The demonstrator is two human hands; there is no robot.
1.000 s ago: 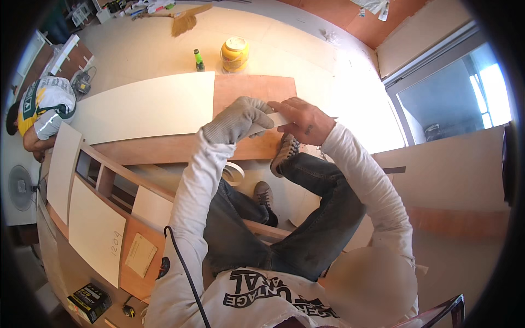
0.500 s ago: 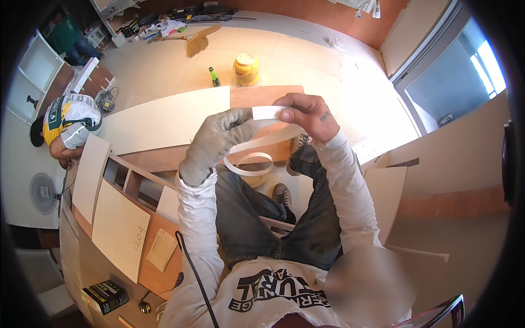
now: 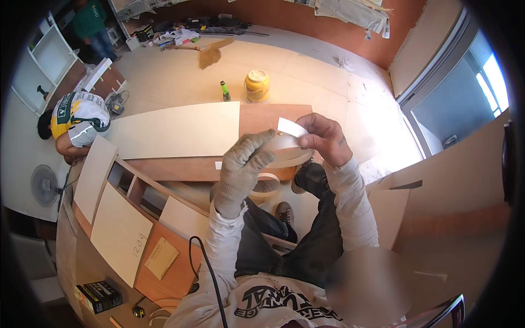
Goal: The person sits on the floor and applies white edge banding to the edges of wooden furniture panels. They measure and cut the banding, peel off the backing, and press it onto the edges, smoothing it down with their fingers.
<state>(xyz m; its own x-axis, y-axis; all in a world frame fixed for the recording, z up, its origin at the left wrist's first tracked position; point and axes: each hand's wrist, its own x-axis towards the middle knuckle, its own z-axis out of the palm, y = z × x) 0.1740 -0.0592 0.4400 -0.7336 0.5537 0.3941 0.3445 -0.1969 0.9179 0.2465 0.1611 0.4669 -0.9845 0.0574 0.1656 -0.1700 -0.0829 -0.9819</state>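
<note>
My bare right hand pinches a white edging strip near its short raised end, between thumb and fingers; the band loops back below. Just left of it, my gloved left hand has its fingers bent and apart, fingertips beside the strip and no longer gripping the end. Behind and below the hands is a wooden panel partly faced with a white sheet. Loose coils of banding lie by my feet, and a small white offcut is on the panel's wooden edge.
A co-worker bends at left beside a fan; another person stands behind. A yellow bucket, green bottle and broom are ahead. A carcass with boards and a cord flank my left arm.
My left hand has let go of the strip's end and moved right; my right hand has moved down and right with the strip, its end now tilted.
</note>
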